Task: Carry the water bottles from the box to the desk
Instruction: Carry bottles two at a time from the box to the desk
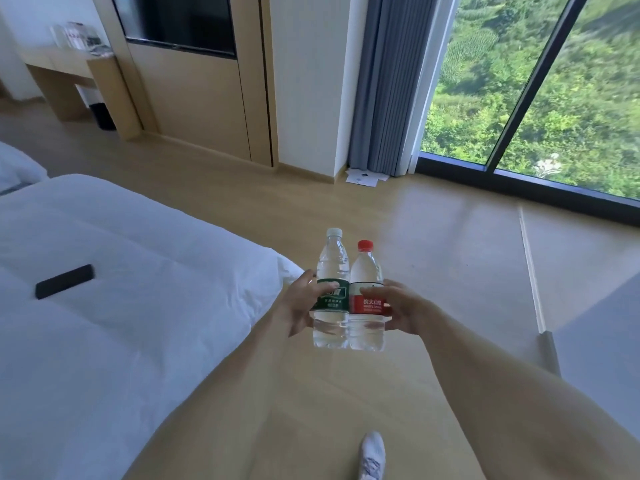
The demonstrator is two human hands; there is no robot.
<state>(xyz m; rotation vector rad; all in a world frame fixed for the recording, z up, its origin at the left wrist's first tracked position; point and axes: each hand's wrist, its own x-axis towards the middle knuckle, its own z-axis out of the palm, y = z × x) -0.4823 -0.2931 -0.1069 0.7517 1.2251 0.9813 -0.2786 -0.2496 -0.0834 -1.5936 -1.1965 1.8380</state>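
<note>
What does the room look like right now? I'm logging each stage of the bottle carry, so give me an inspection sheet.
Surface: desk stands far left by the wall; nothing from the job on it yet.
Job's things: green-label bottle and red-label bottle, upright, side by side, carried above the floor. Box: nothing seen.
Clutter: black phone on the white bed; papers on the floor by the curtain.
Hands: left hand grips the green-label bottle; right hand grips the red-label one.
Cables: nothing seen.
Surroundings: large window at right, wall screen, small black bin under the desk.
</note>
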